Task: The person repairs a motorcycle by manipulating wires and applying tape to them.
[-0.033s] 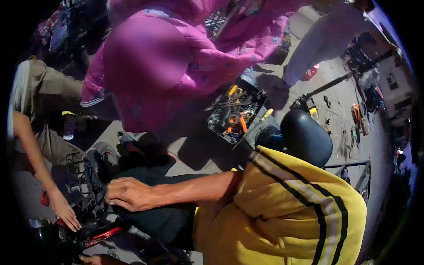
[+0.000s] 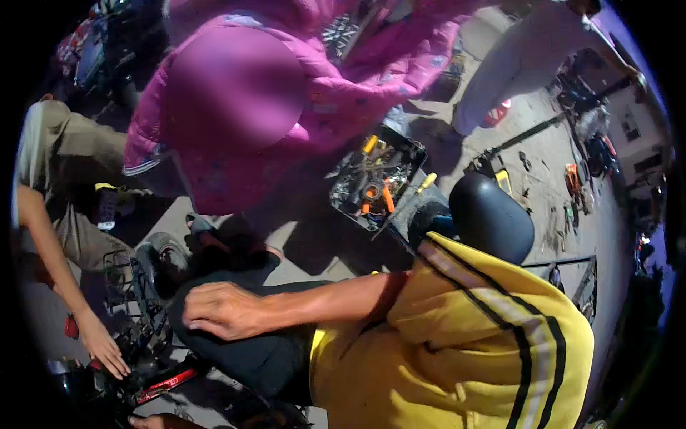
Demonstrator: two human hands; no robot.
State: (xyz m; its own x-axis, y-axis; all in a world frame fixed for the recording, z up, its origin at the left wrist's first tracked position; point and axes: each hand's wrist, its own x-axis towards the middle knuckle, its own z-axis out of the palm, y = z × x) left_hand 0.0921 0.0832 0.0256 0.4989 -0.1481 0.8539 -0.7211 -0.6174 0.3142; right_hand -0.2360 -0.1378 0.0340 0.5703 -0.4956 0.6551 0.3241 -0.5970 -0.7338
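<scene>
My right hand (image 2: pixel 223 310) is closed, its knuckles up, over my dark-trousered knee (image 2: pixel 193 332). Its fingertips are hidden, so I cannot tell if anything is in them. Only a small part of my left hand (image 2: pixel 153 420) shows at the lower edge, by dark bike-like parts; its fingers are mostly cut off. Just above it lies a red tube-like bar (image 2: pixel 168 384) with pale markings. From the left, another person's hand (image 2: pixel 105 352) reaches with outstretched fingers onto the dark parts near that bar.
An open black toolbox (image 2: pixel 341 209) with orange-handled tools stands ahead. A yellow-handled screwdriver (image 2: pixel 426 181) rests at its side. A black saddle (image 2: pixel 493 222) is beside my shoulder. A black wire basket (image 2: pixel 121 275) is at left. A person in pink (image 2: pixel 343 100) is in front.
My right hand has drawn back slightly to the right over the knee. The view has shifted a little. The other person's hand stays nearly in place.
</scene>
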